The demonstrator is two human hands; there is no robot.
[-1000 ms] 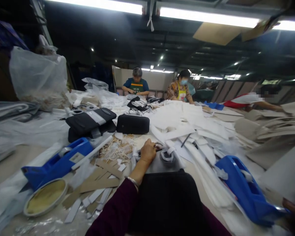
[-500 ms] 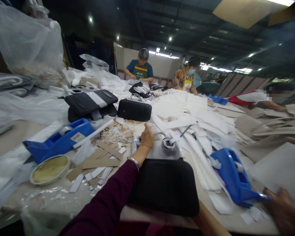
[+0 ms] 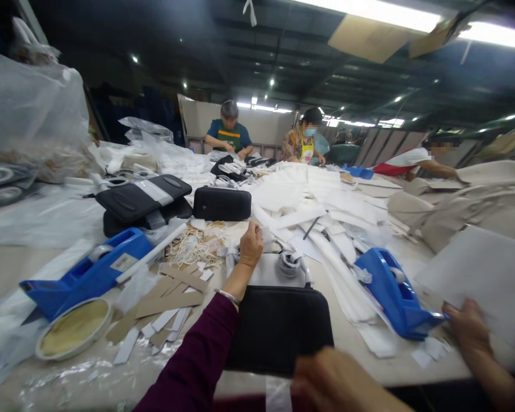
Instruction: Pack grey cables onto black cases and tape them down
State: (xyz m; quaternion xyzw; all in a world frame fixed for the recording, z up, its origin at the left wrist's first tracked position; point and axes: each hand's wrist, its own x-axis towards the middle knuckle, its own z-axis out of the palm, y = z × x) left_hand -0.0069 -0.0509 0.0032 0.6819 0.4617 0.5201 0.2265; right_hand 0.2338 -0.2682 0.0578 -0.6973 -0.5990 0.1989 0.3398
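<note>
A black case (image 3: 283,326) lies at the table's front edge, right in front of me. Just behind it is a grey panel (image 3: 264,272) bearing a coiled grey cable (image 3: 289,263). My left hand (image 3: 252,246), below a purple sleeve and a bracelet, reaches past the case's left side with fingers pinched together beside a small translucent piece; what they grip is unclear. At the case's near right corner my right hand (image 3: 330,377) is smeared by motion, its fingers hard to read. Close to it, a pale translucent strip (image 3: 278,393) hangs below the case.
Blue tape dispensers stand left (image 3: 98,266) and right (image 3: 397,297). Another person's hand (image 3: 470,323) is by the right one. Cardboard strips (image 3: 169,303), a round tub (image 3: 75,329), more black cases (image 3: 222,204) and white sheets (image 3: 300,189) cover the table. Co-workers (image 3: 228,134) stand beyond.
My right hand has come out from beneath the case's right side to its near edge. My left hand stays behind the case, fingers now pinched upward. The view has tilted up slightly.
</note>
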